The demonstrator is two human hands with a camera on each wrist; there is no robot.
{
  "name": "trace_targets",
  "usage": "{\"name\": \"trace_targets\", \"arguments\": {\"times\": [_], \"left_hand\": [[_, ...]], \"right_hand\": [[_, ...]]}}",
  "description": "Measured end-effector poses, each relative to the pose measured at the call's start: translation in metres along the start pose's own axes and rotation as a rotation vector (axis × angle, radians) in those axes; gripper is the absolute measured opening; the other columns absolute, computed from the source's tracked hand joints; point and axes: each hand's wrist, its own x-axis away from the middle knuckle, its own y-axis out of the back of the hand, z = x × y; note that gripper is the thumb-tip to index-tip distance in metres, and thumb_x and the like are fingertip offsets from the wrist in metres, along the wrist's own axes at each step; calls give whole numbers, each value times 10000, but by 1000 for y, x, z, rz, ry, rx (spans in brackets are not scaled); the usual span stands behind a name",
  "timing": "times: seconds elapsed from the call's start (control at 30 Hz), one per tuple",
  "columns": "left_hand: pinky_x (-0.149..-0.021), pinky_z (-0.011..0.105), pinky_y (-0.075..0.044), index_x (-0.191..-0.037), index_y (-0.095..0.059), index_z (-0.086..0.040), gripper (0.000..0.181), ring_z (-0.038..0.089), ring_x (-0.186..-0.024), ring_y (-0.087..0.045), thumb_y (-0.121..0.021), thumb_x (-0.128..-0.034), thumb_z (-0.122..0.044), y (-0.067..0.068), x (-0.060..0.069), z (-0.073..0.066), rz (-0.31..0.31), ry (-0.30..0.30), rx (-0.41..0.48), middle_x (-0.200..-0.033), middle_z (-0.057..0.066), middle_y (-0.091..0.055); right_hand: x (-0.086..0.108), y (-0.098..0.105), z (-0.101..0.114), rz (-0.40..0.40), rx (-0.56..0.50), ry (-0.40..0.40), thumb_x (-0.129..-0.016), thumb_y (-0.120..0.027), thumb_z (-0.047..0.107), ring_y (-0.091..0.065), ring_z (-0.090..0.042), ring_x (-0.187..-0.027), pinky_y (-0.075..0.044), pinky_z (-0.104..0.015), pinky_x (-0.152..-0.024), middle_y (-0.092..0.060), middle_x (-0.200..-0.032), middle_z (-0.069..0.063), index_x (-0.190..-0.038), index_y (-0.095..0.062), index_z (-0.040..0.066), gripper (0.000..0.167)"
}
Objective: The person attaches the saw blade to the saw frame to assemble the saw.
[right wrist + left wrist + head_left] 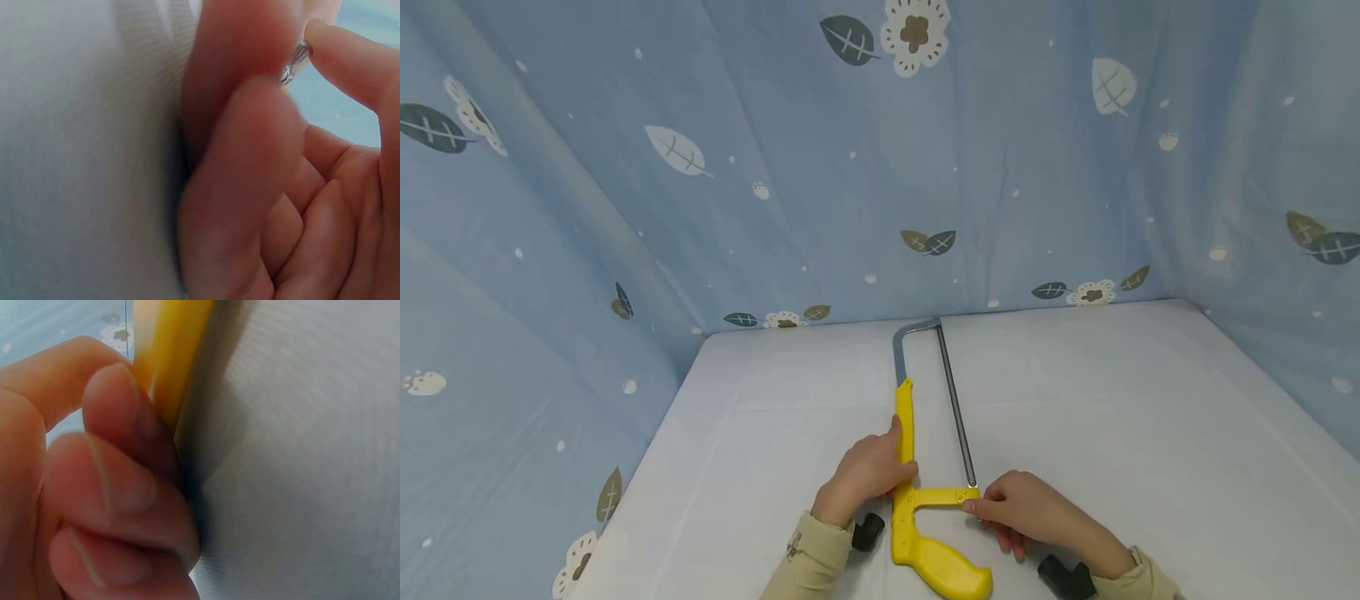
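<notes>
A hacksaw with a yellow handle (pixel 951 571) lies flat on the white table, its grey metal bow toward the back. Its dark blade (pixel 957 400) runs from the bow's tip to the yellow cross arm (pixel 940 497). My left hand (pixel 867 468) holds the yellow frame from the left, thumb on its near part; the left wrist view shows curled fingertips (pixel 119 487) against the yellow frame (pixel 178 362). At the cross arm's right end, my right hand (pixel 1030 504) pinches a small shiny wing nut (pixel 295 62) between thumb and finger, partly hidden by the fingers.
A white cloth covers the table (pixel 1120 400). Blue patterned curtain (pixel 820 167) hangs along the back and both sides, meeting the table's far edge near the bow's tip. Black wrist devices (pixel 868 533) sit below both hands.
</notes>
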Motion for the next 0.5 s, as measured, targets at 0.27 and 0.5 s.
{"name": "trace_targets", "arguments": {"times": [0.27,0.5], "left_hand": [[-381,253,-346,-1421,-179,-32,778,132,-365,-456,-548,-797,-313,1,1,-1,-7,-9,1,-504,3,-495],[-385,252,-353,-1426,-171,-46,786,132,-367,-458,-549,-795,-323,-2,0,1,2,-2,2,-506,2,-497]], "right_hand": [[-1,-2,2,-14,32,-14,-788,-550,535,-470,-122,-337,-428,-284,-375,-512,-462,13,-644,-601,116,445],[0,-4,0,-15,25,-19,-797,-563,503,-482,-127,-342,-432,-279,-377,-506,-465,13,-648,-605,119,414]]}}
